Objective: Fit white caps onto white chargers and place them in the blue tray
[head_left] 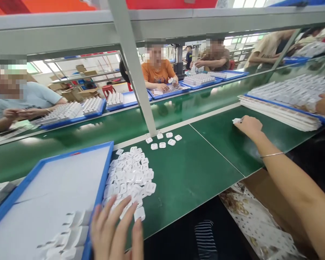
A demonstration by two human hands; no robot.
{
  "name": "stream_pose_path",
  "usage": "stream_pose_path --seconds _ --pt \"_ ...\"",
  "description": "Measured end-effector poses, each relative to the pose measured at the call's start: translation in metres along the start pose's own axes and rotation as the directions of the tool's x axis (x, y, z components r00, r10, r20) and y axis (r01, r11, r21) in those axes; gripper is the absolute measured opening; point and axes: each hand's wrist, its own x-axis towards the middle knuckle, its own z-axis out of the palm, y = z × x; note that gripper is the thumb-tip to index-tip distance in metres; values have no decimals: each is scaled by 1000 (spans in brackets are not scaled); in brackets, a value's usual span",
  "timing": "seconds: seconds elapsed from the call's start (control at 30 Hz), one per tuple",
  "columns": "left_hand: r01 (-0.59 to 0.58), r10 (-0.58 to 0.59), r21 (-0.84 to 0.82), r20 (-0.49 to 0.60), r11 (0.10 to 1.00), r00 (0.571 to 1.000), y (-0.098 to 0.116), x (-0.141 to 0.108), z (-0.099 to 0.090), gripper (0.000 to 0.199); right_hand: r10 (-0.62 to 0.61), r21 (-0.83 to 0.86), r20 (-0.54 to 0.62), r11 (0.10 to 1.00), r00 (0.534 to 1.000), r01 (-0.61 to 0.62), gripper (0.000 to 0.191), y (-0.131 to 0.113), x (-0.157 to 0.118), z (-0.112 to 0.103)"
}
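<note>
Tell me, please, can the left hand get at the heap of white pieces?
Likely yes: the left hand is open at the near end of the heap of white pieces, with nothing visible between them.

On your bench point(197, 169), a tray point(59, 184) lies left of a heap of pieces point(130, 175); seven loose pieces point(162, 145) sit behind, rightward, with a filled tray point(321, 119) farther right.

The only view looked from the person's head, above the near edge of the table point(195, 173), forward and down across it. It leaned sideways, so that edge climbed rightward. The fingers point(124, 225) of the left hand point(112, 245) were close to the lens; co-workers point(157, 72) sat farther off, beyond the far edge.
</note>
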Motion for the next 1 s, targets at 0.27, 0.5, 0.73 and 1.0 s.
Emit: stream_pose_path --seconds 0.27,0.5,0.73,1.0 --pt "11 2 -57 225 998 974 43 1 82 78 -722 602 611 691 325 401 44 -126 -175 34" --pt "556 -522 -314 191 770 831 29 -44 68 25 -733 714 676 627 -72 312 26 -176 -198 72" --pt "649 -646 -580 255 493 719 26 -44 62 28 -743 519 624 625 242 583 22 -213 -177 153" --pt "692 -666 -593 323 411 672 25 -45 64 27 -677 464 685 691 270 554 21 -223 -183 171"
